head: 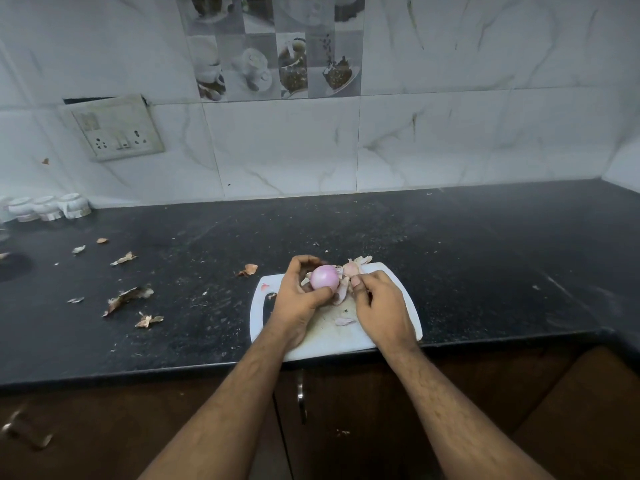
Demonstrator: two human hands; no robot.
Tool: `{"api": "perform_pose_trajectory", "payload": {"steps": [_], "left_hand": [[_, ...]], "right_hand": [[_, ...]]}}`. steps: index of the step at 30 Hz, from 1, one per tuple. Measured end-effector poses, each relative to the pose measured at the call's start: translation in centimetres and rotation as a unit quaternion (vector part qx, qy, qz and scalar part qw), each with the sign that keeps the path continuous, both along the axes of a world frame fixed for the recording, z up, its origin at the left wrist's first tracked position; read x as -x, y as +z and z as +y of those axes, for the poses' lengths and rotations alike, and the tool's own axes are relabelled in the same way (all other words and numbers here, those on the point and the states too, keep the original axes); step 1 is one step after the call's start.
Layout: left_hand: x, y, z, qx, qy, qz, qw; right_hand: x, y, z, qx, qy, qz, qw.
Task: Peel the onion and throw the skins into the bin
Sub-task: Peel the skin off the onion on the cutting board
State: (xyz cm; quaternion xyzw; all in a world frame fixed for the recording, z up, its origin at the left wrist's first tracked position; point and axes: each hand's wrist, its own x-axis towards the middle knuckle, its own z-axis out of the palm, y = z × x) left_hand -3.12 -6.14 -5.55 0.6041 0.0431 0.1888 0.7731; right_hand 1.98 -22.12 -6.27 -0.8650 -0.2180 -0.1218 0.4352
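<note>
A pink onion (324, 278), its purple flesh bare on the top, is held over the white cutting board (398, 278) by my left hand (298, 299), fingers and thumb curled round it. My right hand (379, 308) pinches a pale flap of onion skin (348, 275) that still hangs from the onion's right side. A small loose skin piece (344, 321) lies on the board between my hands. No bin is in view.
Dry onion skins lie scattered on the black counter (485, 258): one (248, 270) just left of the board, several more (126, 297) farther left. White jars (48, 207) stand at the back left by the tiled wall. Brown cabinet doors (346, 427) are below the counter's edge.
</note>
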Motion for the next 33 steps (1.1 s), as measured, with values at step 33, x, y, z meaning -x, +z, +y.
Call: {"api": "perform_pose_trajectory", "payload": {"steps": [33], "left_hand": [[0.3, 0.2, -1.6, -0.15, -0.01, 0.096, 0.984]], "right_hand": [[-0.2, 0.2, -1.0, -0.121, 0.079, 0.038, 0.989]]}}
